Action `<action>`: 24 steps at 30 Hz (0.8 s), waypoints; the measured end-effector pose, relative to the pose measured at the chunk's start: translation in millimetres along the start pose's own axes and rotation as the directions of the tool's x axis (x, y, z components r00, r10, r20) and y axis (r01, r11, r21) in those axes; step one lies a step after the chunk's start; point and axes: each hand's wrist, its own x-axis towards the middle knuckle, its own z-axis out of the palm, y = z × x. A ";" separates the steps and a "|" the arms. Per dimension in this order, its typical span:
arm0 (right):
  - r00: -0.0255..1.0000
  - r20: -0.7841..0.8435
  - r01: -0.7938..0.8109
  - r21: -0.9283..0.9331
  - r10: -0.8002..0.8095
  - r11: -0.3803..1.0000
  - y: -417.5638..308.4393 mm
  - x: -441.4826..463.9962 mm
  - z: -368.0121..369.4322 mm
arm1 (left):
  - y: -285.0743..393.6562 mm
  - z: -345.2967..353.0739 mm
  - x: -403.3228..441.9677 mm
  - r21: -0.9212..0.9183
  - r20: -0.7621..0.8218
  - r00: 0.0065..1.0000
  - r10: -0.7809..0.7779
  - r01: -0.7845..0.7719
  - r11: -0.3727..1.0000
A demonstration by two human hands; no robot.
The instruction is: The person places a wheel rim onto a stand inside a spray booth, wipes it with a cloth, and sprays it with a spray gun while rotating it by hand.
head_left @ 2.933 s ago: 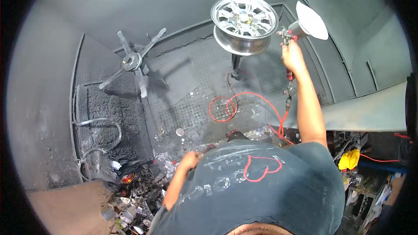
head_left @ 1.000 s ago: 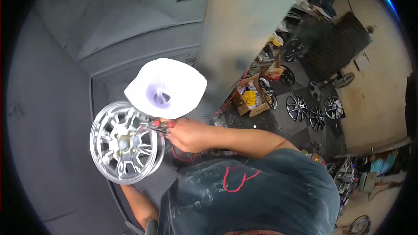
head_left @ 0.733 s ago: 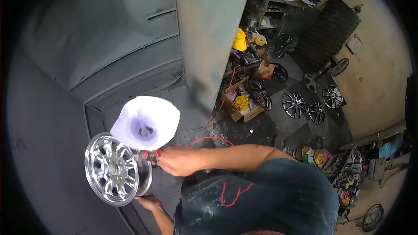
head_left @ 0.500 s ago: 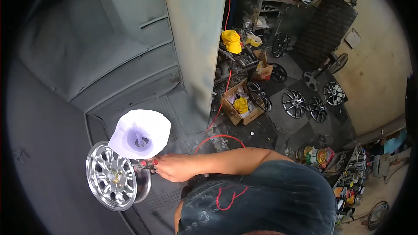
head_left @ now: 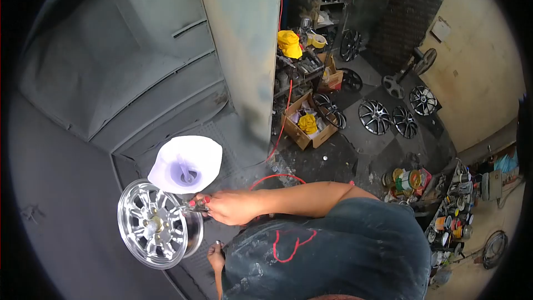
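A spray gun (head_left: 194,205) with red parts is gripped in my right hand (head_left: 233,206), fingers wrapped round it. Its large white-lilac cup (head_left: 191,158) opens toward me and shows some lilac inside. Just past the gun stands a shiny silver alloy wheel (head_left: 152,225), on edge, its spoked face turned left; what supports it is hidden. My left hand (head_left: 215,255) is low beside my dark shirt, right of the wheel and apart from it. Its fingers look curled in, and whatever they may hold is hidden.
A red hose (head_left: 277,176) runs along the floor behind my right arm. Several black-and-silver wheels (head_left: 375,116) lie on the floor beyond, near a cardboard box (head_left: 311,125). Paint cans (head_left: 444,222) crowd the right side. A grey booth wall (head_left: 61,189) stands at left.
My left hand has come into view beside my shirt. The spray gun has shifted slightly right and up in the picture. The wheel appears slightly further right, while the background has shifted too.
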 end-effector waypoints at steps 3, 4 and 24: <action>0.998 0.012 0.056 0.024 -0.056 0.998 -6.4 0.0 15.3 | 4.0 -1.2 6.7 -0.410 -0.053 0.992 0.118 -0.129 0.903; 0.998 0.023 0.057 0.036 -0.058 0.998 -6.7 -0.1 15.0 | 18.5 9.3 1.2 -0.517 -0.041 0.997 0.065 -0.076 0.853; 0.953 0.192 -0.277 0.253 0.232 0.927 -20.7 -23.7 -15.9 | 119.4 85.8 33.8 -0.851 0.014 0.996 -0.085 0.057 0.522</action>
